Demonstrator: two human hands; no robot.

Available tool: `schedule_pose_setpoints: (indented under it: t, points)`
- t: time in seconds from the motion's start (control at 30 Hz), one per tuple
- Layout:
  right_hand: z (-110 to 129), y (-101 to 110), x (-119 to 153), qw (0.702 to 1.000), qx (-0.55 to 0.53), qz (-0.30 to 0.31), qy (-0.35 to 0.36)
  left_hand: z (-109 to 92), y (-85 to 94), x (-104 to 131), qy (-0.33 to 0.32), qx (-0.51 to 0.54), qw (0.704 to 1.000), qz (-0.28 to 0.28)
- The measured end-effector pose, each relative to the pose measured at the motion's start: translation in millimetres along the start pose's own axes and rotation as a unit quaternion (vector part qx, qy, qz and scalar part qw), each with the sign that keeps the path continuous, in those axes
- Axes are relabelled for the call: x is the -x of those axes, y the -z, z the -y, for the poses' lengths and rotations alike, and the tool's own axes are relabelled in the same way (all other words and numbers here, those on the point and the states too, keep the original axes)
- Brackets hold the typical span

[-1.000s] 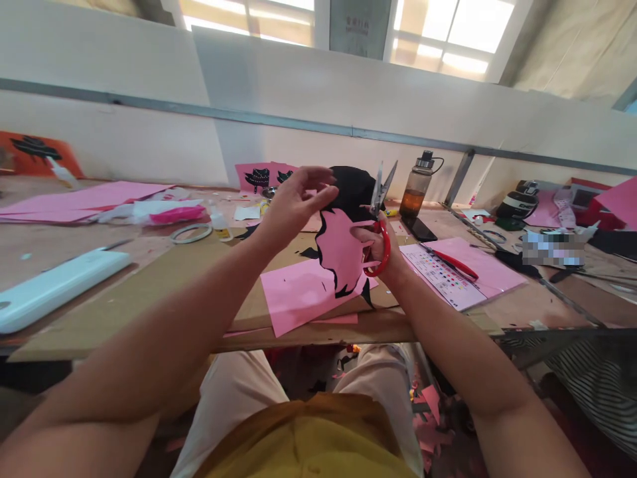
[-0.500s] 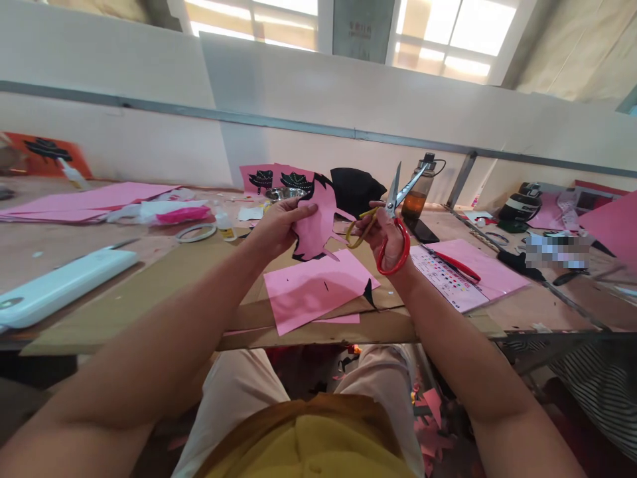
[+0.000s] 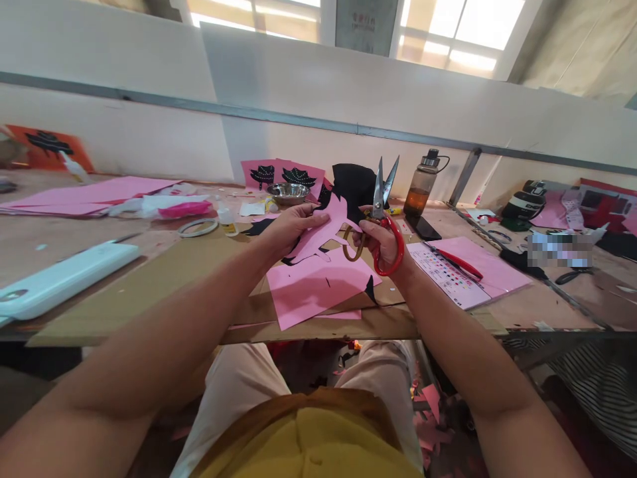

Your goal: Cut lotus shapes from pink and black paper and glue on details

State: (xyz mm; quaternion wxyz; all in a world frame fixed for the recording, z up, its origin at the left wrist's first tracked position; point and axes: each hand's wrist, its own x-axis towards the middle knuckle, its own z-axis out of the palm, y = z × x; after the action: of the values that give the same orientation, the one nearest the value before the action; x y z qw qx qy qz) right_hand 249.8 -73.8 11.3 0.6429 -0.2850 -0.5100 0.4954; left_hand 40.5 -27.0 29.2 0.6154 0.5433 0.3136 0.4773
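So there's one big cardboard base (image 3: 149, 279), one pink sheet (image 3: 318, 295) on it, and above that one pink cutout (image 3: 324, 229) between the hands, slanting near-left to far-right. Left hand (image 3: 297, 226) is nearer, pinching it; right hand (image 3: 382, 242) holds one pair of scissors (image 3: 379, 207), blades parted and pointing up, though can't tell if its fingertips grip the cutout too.
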Motion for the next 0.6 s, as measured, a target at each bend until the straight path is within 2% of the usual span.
schedule_pose_setpoints:
  t: [0.4,0.6]
  points:
    - [3.5,0.6,3.7,0.999,0.021,0.032,0.013,-2.9,-2.5,4.2,0.049,0.017,0.998,0.027]
    - [3.2,0.2,2.6,0.999,-0.001,0.043,0.002,-1.3,-0.3,0.3,0.059,-0.033,0.997,0.048]
